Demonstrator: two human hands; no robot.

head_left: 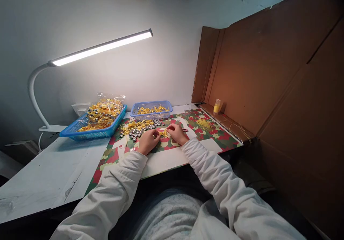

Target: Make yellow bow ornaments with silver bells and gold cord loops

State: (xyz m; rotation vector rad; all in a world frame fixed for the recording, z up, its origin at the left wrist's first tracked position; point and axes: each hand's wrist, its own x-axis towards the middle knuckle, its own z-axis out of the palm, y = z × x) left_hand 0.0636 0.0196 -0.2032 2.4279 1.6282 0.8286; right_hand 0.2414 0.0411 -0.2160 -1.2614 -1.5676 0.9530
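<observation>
My left hand (148,141) has its fingers curled together over the patterned sheet, and what they grip is too small to make out. Close to its right, my right hand (176,133) pinches at the edge of a small yellow ribbon piece (163,134). That piece lies between the two hands. Silver bells (136,133) are heaped just behind my left hand. Along the back of the heap lie yellow ribbon pieces with gold ties (139,125). A small dark red object (185,130) shows just past my right hand.
A blue basket (88,136) of bagged yellow pieces and bells stands left, under a lit lamp (103,48). A smaller blue basket (152,116) sits behind the bells. Yellow ties (205,124) lie right, near a yellow-filled bottle (216,106) and a cardboard wall (268,64).
</observation>
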